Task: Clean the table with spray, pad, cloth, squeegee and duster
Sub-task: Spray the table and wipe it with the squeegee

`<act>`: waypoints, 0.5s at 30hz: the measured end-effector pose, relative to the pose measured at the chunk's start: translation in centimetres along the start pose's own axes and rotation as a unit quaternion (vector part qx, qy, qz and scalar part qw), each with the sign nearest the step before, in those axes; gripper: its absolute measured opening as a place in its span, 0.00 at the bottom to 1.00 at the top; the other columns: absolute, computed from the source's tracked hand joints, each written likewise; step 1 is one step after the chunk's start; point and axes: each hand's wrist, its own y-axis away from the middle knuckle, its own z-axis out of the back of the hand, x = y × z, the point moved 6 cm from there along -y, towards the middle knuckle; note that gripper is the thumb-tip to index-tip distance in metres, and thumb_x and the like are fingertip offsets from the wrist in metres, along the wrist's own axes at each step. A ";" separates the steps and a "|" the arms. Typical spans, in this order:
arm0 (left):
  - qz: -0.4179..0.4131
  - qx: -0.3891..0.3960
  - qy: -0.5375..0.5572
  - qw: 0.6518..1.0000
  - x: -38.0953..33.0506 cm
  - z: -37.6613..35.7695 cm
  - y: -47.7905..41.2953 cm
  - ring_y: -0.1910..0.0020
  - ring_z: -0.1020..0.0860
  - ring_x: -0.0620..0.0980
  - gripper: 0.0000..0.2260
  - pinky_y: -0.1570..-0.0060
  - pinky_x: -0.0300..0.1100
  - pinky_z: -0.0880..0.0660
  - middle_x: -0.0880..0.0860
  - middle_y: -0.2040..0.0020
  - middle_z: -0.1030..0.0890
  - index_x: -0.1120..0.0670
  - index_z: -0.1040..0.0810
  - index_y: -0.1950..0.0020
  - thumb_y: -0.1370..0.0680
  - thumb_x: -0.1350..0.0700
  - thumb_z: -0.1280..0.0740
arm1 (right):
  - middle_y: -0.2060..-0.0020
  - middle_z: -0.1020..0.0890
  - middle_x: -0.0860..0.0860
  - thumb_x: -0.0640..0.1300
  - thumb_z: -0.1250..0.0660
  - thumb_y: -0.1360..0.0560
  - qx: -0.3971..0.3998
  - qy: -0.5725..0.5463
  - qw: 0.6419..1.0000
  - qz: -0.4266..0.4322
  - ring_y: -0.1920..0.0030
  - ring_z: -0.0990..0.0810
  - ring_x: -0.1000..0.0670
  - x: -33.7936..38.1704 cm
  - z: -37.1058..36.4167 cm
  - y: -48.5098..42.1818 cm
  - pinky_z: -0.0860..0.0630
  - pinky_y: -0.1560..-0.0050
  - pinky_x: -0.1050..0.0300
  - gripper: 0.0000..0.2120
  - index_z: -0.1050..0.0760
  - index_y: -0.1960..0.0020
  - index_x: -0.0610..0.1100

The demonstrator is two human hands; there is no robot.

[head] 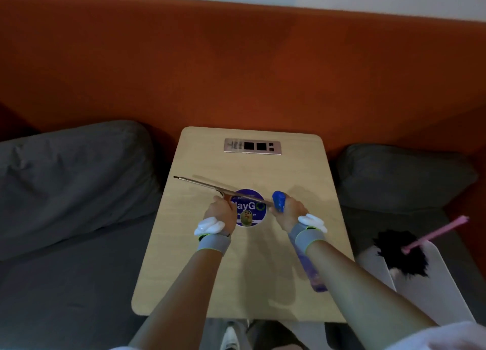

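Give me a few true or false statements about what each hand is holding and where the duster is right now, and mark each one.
1. The left hand holds the squeegee. True.
2. The right hand holds a cloth. False: it grips a blue spray bottle.
3. The duster lies on the table. False: it lies off the table, to the right, on a pale surface.
4. A round sticker sits on the table between the hands. True.
5. The squeegee blade lies flat on the table edge nearest the person. False: it is over the middle of the table, beyond the hands.
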 end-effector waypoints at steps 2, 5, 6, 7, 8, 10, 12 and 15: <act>-0.003 -0.004 -0.002 1.000 0.6 -0.4 1.4 0.48 0.21 0.63 0.16 0.54 0.48 0.27 0.63 0.45 0.20 0.62 0.31 0.42 0.19 0.50 0.44 | 0.63 0.23 0.51 0.54 0.36 0.25 -0.009 -0.008 1.000 0.007 0.61 0.22 0.41 -0.5 -0.3 1.9 0.31 0.62 0.56 0.09 0.32 0.52 0.50; 0.006 -0.011 0.011 1.000 1.6 -0.7 2.7 0.48 0.21 0.63 0.15 0.54 0.48 0.27 0.63 0.45 0.21 0.62 0.32 0.42 0.19 0.50 0.43 | 0.68 0.27 0.52 0.56 0.36 0.25 -0.022 -0.015 1.000 0.000 0.63 0.25 0.41 -1.1 -0.5 4.3 0.35 0.66 0.56 0.13 0.34 0.58 0.49; 0.011 -0.018 0.015 1.000 2.0 -0.7 3.1 0.48 0.22 0.64 0.15 0.54 0.49 0.28 0.63 0.45 0.21 0.62 0.32 0.42 0.19 0.51 0.43 | 0.70 0.28 0.52 0.57 0.36 0.25 -0.029 -0.013 0.999 -0.012 0.64 0.26 0.42 -1.3 -0.3 5.0 0.35 0.67 0.56 0.16 0.35 0.61 0.48; 0.015 -0.024 0.019 0.999 2.3 -0.6 3.5 0.48 0.22 0.64 0.15 0.55 0.48 0.28 0.63 0.45 0.21 0.62 0.32 0.42 0.19 0.51 0.43 | 0.70 0.28 0.52 0.58 0.35 0.25 -0.036 -0.015 0.999 -0.025 0.64 0.27 0.43 -1.7 -0.2 5.5 0.35 0.67 0.57 0.18 0.36 0.63 0.47; 0.017 -0.030 0.024 0.999 2.5 -0.6 3.8 0.48 0.22 0.64 0.15 0.56 0.48 0.29 0.64 0.45 0.21 0.63 0.32 0.42 0.19 0.51 0.43 | 0.70 0.28 0.52 0.58 0.33 0.26 -0.038 -0.020 0.998 -0.039 0.64 0.26 0.43 -2.3 -0.2 6.0 0.34 0.65 0.57 0.19 0.36 0.65 0.48; 0.020 -0.041 0.042 0.998 3.0 -0.4 4.1 0.49 0.22 0.64 0.15 0.59 0.47 0.31 0.64 0.46 0.21 0.64 0.32 0.42 0.19 0.52 0.43 | 0.68 0.25 0.51 0.59 0.31 0.27 -0.031 -0.039 0.997 -0.062 0.63 0.23 0.43 -3.1 -0.5 6.3 0.31 0.63 0.56 0.18 0.34 0.64 0.49; 0.022 -0.051 0.067 0.996 3.5 -0.3 4.4 0.50 0.21 0.65 0.15 0.60 0.47 0.32 0.65 0.47 0.21 0.64 0.32 0.42 0.19 0.52 0.43 | 0.69 0.25 0.52 0.57 0.30 0.28 -0.021 -0.055 0.996 -0.072 0.62 0.22 0.44 -3.8 -0.8 6.9 0.31 0.63 0.57 0.15 0.31 0.60 0.49; 0.037 -0.065 0.095 0.993 4.3 -0.2 4.9 0.50 0.22 0.65 0.15 0.58 0.49 0.29 0.66 0.47 0.21 0.65 0.33 0.42 0.19 0.52 0.43 | 0.70 0.27 0.52 0.57 0.30 0.27 -0.025 -0.056 0.995 -0.074 0.62 0.23 0.43 -4.4 -1.1 8.4 0.32 0.63 0.57 0.16 0.31 0.60 0.47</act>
